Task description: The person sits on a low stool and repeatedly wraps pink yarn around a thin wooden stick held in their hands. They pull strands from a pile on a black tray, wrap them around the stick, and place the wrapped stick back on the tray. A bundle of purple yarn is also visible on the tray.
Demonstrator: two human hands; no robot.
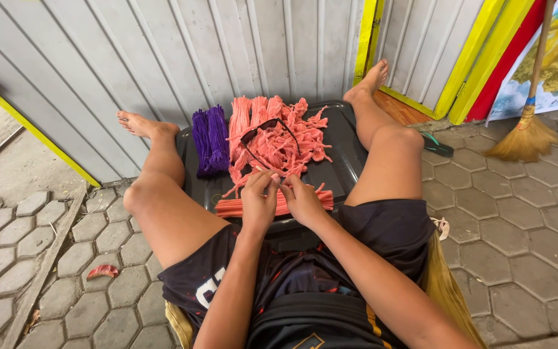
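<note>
I see both hands meeting over the near edge of a black plastic lid (347, 152) that sits between the person's spread legs; the left hand (259, 200) has its fingers curled and pinched at about twelve o'clock on a thin salmon-pink strand (278, 183), and the right hand (303, 201) pinches the same strand from the other side, fingertips almost touching; neither palm lies flat. Just beneath the hands, at their six o'clock, lies a flat bundle of straight pink strips (227, 207), partly hidden by the wrists. At twelve o'clock from the hands a loose heap of pink twisted pieces (285, 139) covers the middle of the lid, with a pair of dark sunglasses (267, 127) resting on top of it. At eleven o'clock a purple bundle (210, 139) lies just beside the pink heap, touching the left shin; I cannot tell what the material is. Well apart, at two o'clock, a straw broom (524, 136) leans against the wall; a green sandal (439, 145) lies near the right knee on the hexagonal paving (518, 220).
</note>
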